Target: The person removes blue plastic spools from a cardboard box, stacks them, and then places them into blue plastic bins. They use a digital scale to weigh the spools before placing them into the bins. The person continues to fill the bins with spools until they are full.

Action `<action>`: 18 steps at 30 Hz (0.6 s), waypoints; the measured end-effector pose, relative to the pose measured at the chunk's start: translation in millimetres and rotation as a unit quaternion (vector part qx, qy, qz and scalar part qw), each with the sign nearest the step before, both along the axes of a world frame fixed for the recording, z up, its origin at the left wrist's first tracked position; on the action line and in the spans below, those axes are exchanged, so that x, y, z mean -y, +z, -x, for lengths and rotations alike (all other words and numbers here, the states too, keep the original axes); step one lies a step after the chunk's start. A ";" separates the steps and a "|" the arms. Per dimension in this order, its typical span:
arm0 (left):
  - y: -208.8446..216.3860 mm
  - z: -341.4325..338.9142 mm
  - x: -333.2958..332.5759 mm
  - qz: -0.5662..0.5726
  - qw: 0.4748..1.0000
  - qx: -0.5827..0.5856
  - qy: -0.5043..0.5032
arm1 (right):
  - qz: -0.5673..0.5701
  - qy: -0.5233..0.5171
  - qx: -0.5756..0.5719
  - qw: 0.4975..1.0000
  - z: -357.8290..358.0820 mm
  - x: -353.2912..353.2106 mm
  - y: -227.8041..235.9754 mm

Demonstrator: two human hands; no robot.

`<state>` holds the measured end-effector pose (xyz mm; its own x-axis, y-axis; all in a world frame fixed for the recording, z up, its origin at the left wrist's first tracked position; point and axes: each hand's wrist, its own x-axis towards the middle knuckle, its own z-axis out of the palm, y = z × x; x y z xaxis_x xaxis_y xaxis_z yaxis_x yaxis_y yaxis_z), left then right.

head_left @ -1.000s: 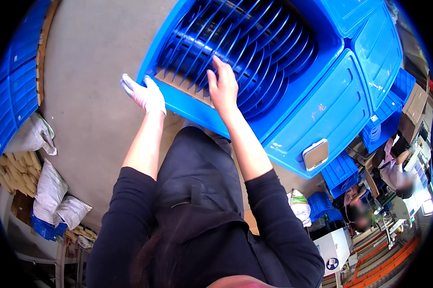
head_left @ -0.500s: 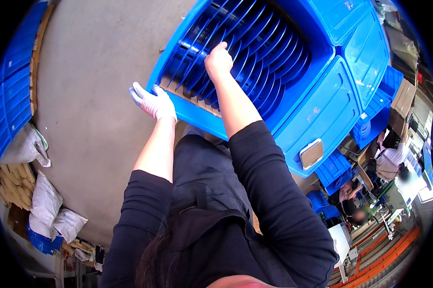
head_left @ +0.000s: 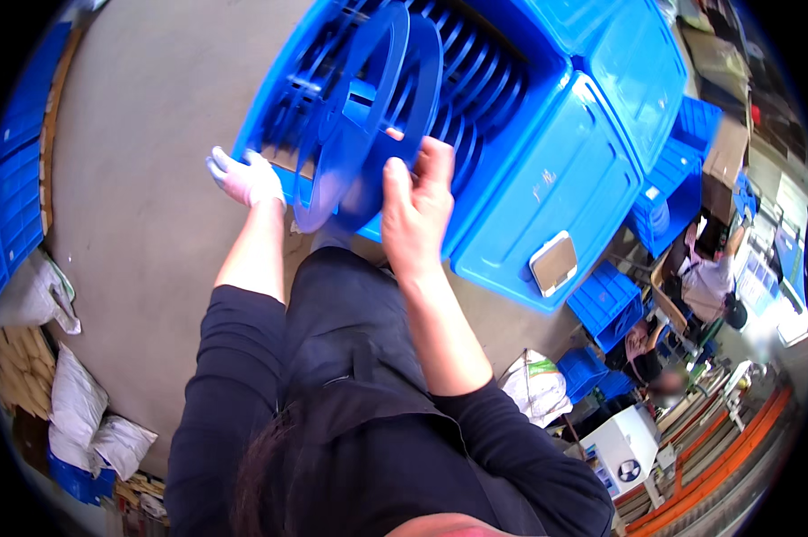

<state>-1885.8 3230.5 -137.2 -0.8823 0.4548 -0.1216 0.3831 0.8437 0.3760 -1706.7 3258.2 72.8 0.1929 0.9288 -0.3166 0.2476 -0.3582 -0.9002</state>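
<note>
My bare right hand (head_left: 417,215) grips the edge of a blue plastic reel (head_left: 350,166), its thumb on the near side and the other fingers partly hidden. Two round flanges with a hub between them show; the reel is tilted, blurred by motion, and overlaps the near rim of a blue bin (head_left: 514,130). Behind it, several similar blue reels (head_left: 480,67) stand in rows inside that bin. In a white glove, my left hand (head_left: 250,182) rests at the bin's near left corner with its fingers stretched apart.
Blue lidded bins (head_left: 547,188) adjoin on the right, one bearing a small framed panel (head_left: 554,264). Stacked blue crates (head_left: 19,197) and white sacks (head_left: 80,403) line the left side. At the far right, people work near blue crates (head_left: 608,304) and orange rails (head_left: 726,465).
My right hand has come back toward me from among the reels, bringing one reel up over the bin's near rim. My left hand stays at the corner. The view has shifted slightly.
</note>
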 end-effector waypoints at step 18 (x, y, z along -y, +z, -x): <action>18.8 -227.2 124.5 0.026 0.982 0.090 -0.164 | -0.092 -0.202 -0.140 0.965 -341.5 306.9 146.3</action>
<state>-1658.7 3106.0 -118.5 -0.6509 0.7003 -0.2930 0.5690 0.7056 0.4223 -1365.2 2951.3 219.1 0.4820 0.8410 -0.2458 -0.1402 -0.2030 -0.9691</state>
